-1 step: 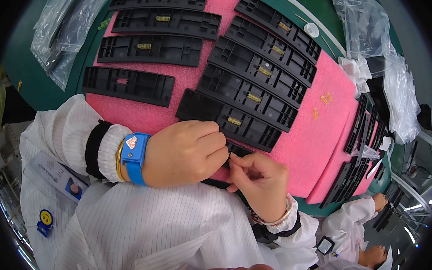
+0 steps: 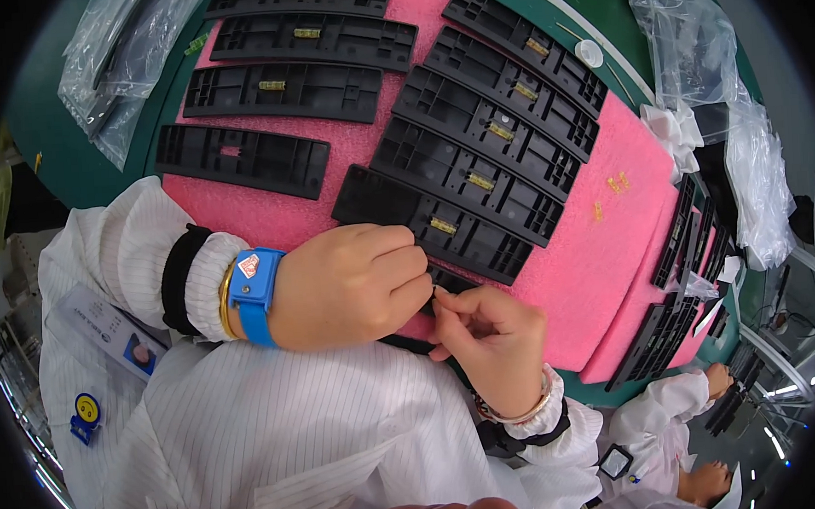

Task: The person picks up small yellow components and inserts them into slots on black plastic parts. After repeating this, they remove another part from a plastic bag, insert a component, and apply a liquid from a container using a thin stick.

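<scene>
My left hand (image 2: 354, 283), palm down with curled fingers, holds a black plastic panel (image 2: 449, 280) that mostly disappears beneath it. My right hand (image 2: 497, 335) is closed in a pinch at the panel, its thumb and forefinger close to the left fingertips. Whatever lies between those fingertips is too small to make out. Just beyond the hands rests a longer black panel (image 2: 377, 197) with a yellow-gold piece (image 2: 442, 225) at its middle. On the left, another black panel (image 2: 278, 163) has an opening through which pink shows.
Several similar panels lie in two columns on a pink foam mat (image 2: 570, 274). Loose gold pieces (image 2: 618, 183) sit on the right. Beyond are a small white round container (image 2: 589, 53) and clear plastic bags (image 2: 677, 42). A co-worker's sleeve (image 2: 660, 412) appears at lower right.
</scene>
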